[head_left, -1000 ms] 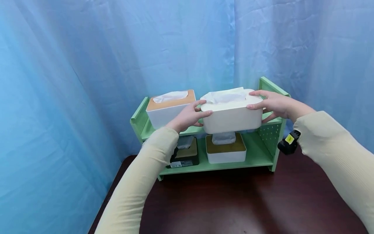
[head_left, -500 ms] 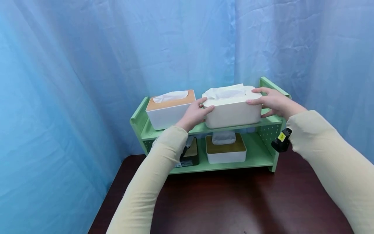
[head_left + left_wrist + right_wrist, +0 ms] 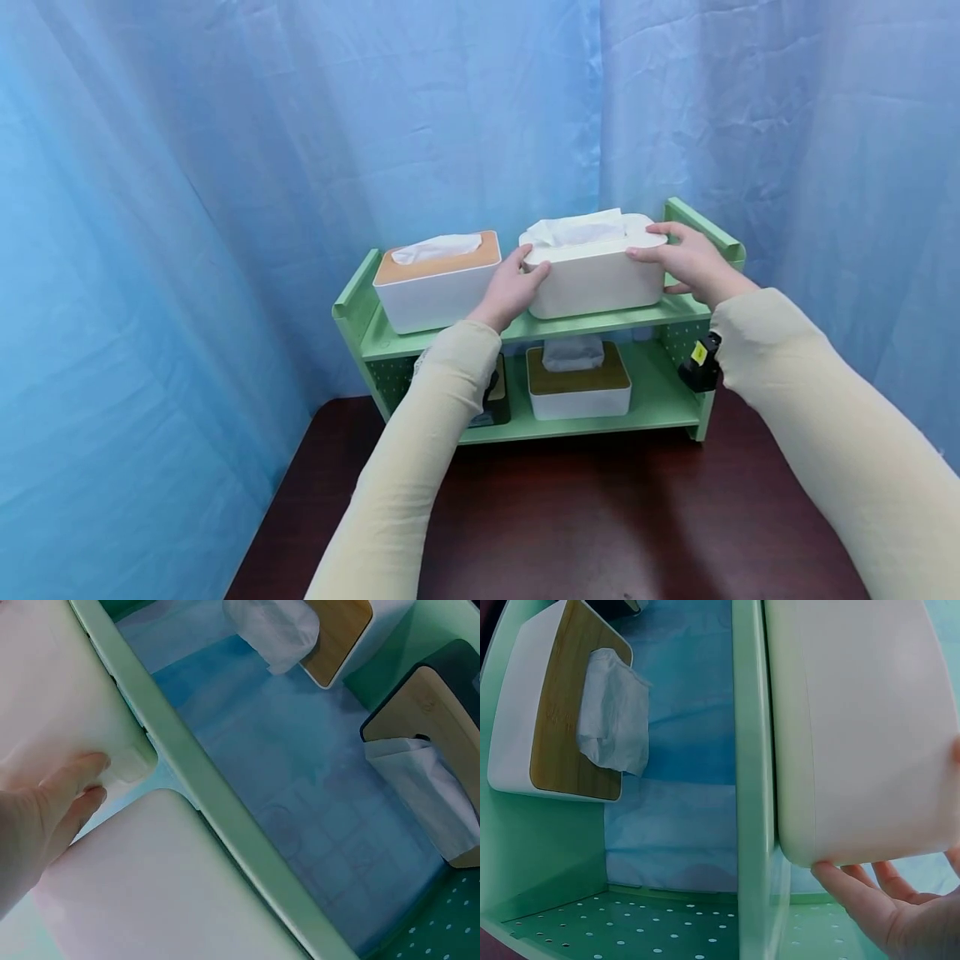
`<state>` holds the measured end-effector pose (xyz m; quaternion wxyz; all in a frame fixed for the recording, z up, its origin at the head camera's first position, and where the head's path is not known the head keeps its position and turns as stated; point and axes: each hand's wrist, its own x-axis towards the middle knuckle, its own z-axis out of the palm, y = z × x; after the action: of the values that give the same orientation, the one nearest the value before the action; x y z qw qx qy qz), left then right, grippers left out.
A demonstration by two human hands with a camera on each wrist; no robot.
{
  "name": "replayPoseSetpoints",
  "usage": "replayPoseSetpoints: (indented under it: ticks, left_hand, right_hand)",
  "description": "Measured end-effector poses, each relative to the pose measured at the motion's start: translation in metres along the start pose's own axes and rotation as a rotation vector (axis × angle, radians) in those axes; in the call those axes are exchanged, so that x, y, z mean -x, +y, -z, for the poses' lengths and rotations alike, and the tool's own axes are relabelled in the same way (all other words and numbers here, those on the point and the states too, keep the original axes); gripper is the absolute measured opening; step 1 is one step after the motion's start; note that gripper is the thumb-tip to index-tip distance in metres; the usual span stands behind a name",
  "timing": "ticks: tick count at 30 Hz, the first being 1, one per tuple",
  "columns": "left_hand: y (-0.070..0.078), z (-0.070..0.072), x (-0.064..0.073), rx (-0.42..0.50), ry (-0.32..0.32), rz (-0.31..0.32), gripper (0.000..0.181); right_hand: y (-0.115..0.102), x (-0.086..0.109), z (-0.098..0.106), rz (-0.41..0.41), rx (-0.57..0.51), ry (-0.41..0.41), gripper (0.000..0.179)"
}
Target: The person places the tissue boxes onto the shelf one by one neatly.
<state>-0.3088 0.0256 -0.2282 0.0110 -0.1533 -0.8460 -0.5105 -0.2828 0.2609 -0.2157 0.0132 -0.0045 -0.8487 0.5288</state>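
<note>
A white tissue box [image 3: 600, 285] with rounded corners and a tissue sticking out of its top sits at the right of the upper shelf [image 3: 600, 326] of a green rack. My left hand [image 3: 512, 287] grips its left end, thumb at the front. At the other end my right hand [image 3: 693, 262] holds it, thumb along the front top edge. The right wrist view has the underside of this box [image 3: 877, 735] close along the shelf edge; whether it fully rests there I cannot tell. Beside it, on the left, stands a white tissue box with a wooden lid [image 3: 405, 300].
On the lower shelf are a low white tissue box with a wooden lid [image 3: 581, 405] and a dark one [image 3: 427, 712], partly behind my left arm in the head view. The rack stands on a dark red-brown table [image 3: 555, 517]. Blue curtains [image 3: 465, 125] hang behind.
The held tissue box has moved back and up in the head view, from in front of the upper shelf to over it. Both hands have gone with it, keeping their grip.
</note>
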Motion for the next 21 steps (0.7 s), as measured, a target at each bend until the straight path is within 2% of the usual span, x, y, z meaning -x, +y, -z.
replayPoseSetpoints:
  ticks: [7,13,21]
  left_hand:
    - [-0.004,-0.002,-0.001,0.037,0.019,-0.012,0.057]
    - [-0.010,-0.004,0.004,0.085,-0.002,-0.034,0.058]
    - [-0.015,-0.005,0.013,0.219,-0.010,-0.106,0.056]
  right_hand:
    - [0.001,-0.002,-0.008,0.027,-0.020,0.023,0.079]
    - [0.008,0.002,-0.011,0.085,-0.016,0.060,0.078]
    - [0.023,0.015,-0.010,0.171,0.040,0.147,0.079]
